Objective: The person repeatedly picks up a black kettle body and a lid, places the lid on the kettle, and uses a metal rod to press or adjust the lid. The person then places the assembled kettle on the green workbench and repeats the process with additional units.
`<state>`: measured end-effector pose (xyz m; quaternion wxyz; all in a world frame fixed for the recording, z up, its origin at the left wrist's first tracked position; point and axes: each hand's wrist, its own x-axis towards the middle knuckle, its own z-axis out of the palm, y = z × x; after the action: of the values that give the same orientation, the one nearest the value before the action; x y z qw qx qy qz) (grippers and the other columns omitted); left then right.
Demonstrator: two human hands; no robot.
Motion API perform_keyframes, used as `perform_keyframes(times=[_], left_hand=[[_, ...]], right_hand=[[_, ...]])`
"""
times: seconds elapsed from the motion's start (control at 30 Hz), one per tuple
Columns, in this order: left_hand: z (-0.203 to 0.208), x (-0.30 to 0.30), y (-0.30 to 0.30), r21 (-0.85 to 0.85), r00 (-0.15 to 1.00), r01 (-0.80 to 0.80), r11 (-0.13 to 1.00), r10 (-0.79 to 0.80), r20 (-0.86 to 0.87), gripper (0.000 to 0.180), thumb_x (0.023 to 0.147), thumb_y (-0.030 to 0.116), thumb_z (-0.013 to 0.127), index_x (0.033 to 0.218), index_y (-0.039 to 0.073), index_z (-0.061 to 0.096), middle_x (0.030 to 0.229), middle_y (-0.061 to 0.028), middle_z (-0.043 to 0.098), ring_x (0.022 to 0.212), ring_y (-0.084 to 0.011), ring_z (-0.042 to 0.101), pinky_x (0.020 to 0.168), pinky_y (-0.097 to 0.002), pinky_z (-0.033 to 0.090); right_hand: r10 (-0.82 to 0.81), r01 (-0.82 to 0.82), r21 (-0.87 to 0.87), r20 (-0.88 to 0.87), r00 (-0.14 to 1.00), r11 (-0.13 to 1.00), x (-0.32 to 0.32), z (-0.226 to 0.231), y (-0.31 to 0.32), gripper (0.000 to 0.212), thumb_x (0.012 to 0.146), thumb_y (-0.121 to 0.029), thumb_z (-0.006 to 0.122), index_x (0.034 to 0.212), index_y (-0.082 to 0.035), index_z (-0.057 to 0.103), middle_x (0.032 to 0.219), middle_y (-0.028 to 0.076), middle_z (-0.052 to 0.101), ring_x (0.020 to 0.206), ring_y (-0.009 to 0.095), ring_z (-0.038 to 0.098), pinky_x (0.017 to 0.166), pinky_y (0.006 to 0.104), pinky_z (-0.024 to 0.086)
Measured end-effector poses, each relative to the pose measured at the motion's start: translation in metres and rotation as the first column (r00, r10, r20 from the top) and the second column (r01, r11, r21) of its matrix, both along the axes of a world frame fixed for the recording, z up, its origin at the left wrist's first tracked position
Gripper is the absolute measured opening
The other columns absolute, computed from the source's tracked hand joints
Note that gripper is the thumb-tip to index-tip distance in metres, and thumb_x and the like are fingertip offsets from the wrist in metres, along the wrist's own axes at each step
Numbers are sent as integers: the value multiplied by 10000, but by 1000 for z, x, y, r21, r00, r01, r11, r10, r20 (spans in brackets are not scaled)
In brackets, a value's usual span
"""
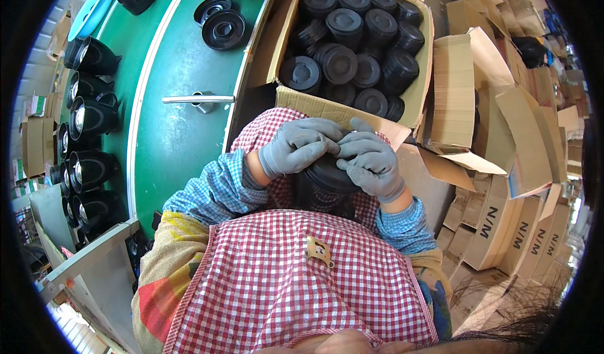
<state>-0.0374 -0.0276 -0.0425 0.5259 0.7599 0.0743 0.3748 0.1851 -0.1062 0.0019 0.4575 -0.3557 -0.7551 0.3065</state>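
Observation:
My left hand [297, 145], in a grey glove, has its fingers bent over the top of a round black part [328, 177] held in front of my apron. My right hand [372, 165], gloved alike, closes on the same part's far and right side. The fingertips of both hands meet at its far edge. The part looks like a lid, or a stack of lids; its lower portion is in shadow. Just beyond my hands stands an open cardboard box [352, 110] filled with stacks of black round lids [345, 24].
On the green table [182, 146] to the left lie a metal bar on a short tube [198, 100] and black rings [223, 30]. A row of black jug-like bodies [91, 168] lines its far left. Open cartons [453, 96] and stacked cartons [497, 228] fill the right.

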Motion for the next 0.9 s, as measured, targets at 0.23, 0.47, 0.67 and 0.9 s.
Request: perform_keyframes(times=[0.23,0.47,0.67,0.9], left_hand=[[4,-2,-11,112,995,-81,990,86,-44,249,991,159,566,1040,-11,742,1175,-211,693,1132,-373,660,1020,-457,507],[26,-13,-20,183,962,14,983,36,-270,461,1004,410,570,1277,48,654,1371,-221,588,1318,-429,526,1125,-551,382],[55,-4,-31,498,849,-111,860,343,-402,990,873,779,495,1533,47,401,1567,-262,382,1452,-511,325,1190,-637,182],[83,8,-43,534,883,-42,844,282,-376,917,836,668,634,1488,48,456,1493,-248,453,1427,-453,364,1169,-617,183]], right_hand=[[-57,62,-43,98,994,997,13,-17,-5,98,821,-65,697,905,-81,745,1057,68,723,1155,278,632,1171,508,333],[57,-47,-332,20,998,942,19,-26,-10,614,1000,-403,513,1490,-32,493,1530,193,477,1443,340,419,1223,437,265],[-55,81,-259,105,993,962,8,-25,-19,609,1073,-425,365,1505,-3,448,1573,207,407,1459,365,389,1223,495,253],[-156,160,-187,36,987,969,-6,-13,-34,511,1042,-339,478,1431,-11,521,1450,217,528,1379,399,471,1184,535,302]])
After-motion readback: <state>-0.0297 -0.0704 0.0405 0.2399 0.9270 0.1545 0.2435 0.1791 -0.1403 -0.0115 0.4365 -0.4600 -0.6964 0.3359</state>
